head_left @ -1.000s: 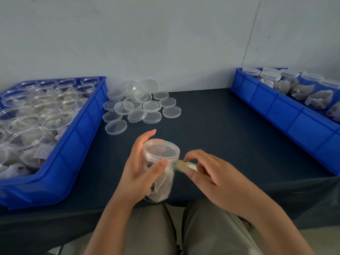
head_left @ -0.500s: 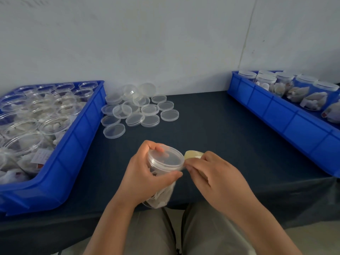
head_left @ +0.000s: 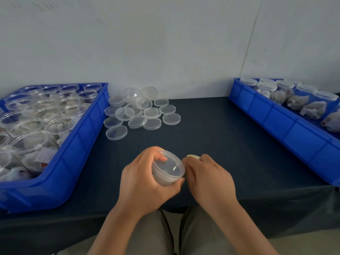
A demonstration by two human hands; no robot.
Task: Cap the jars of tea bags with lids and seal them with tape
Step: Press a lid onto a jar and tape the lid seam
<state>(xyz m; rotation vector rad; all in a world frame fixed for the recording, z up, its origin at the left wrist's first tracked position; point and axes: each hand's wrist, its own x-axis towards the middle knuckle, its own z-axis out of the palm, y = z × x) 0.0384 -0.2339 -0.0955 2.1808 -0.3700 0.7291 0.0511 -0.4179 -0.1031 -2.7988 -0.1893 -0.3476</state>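
My left hand grips a clear plastic jar with a lid on it, tilted so the lid faces up and to the right, above the near edge of the dark table. The jar's body is mostly hidden inside my palm. My right hand sits right beside the lid's rim and pinches a small pale roll of tape, of which only the top edge shows. A pile of loose clear lids lies at the back of the table.
A blue bin on the left holds several open jars of tea bags. Another blue bin on the right holds several capped jars. A white wall stands behind the table. My knees show under the table's front edge.
My left hand has turned the jar so the lid tips further toward the right. My right hand with the tape has closed in against the lid's rim.
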